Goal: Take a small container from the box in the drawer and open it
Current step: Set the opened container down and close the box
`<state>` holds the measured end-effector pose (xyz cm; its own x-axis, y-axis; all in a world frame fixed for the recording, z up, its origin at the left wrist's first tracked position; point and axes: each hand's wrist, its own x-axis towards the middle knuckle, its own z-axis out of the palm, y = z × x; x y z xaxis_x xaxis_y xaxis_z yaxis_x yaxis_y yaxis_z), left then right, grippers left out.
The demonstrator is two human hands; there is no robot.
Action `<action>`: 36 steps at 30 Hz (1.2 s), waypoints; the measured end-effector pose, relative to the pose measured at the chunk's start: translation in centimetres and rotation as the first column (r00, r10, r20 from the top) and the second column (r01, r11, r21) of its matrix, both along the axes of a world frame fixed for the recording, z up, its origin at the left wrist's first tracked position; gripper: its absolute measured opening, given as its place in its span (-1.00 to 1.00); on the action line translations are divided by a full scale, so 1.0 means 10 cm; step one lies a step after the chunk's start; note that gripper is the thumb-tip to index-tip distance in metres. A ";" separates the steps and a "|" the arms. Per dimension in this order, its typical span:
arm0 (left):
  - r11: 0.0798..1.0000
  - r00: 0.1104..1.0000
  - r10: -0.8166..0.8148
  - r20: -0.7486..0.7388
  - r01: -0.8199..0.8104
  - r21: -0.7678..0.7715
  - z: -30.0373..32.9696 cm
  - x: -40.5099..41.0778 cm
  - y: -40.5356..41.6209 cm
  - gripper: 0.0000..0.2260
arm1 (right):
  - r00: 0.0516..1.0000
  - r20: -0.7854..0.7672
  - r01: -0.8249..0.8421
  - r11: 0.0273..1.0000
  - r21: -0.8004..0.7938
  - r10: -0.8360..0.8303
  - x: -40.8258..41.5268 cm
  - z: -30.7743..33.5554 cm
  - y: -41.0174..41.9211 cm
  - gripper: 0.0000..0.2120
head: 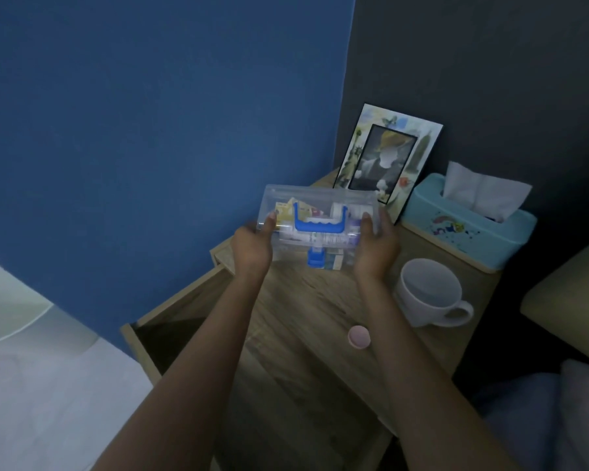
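A clear plastic box [323, 205] with a blue handle and blue latch is held above the wooden nightstand top [306, 300]. Several small packets and bottles show through its walls, and its lid looks closed. My left hand [254, 248] grips the box's left end and my right hand [376, 246] grips its right end. A small round pink container [358, 337] lies on the nightstand top nearer to me, between my forearms. The drawer [170, 321] stands pulled out on the left, its inside dark.
A white mug [429, 294] stands right of my right wrist. Behind it sit a teal tissue box [470, 229] and a picture frame [385, 161] leaning against the dark wall. A blue wall rises on the left, white bedding lies lower left.
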<state>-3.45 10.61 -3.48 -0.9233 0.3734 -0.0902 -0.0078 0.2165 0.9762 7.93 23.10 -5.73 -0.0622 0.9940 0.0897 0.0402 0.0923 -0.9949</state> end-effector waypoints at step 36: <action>0.972 0.984 -0.174 -0.038 0.165 -0.165 -0.26 0.64 0.23 -0.57 | 0.940 0.336 -0.140 0.968 0.207 0.065 0.05 0.02 0.03 -0.62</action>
<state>2.95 12.94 -6.05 -0.8527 0.5095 -0.1155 0.0921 0.3643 0.9267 8.45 23.39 -5.57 -0.2259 0.9368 0.2670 0.3348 0.3321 -0.8818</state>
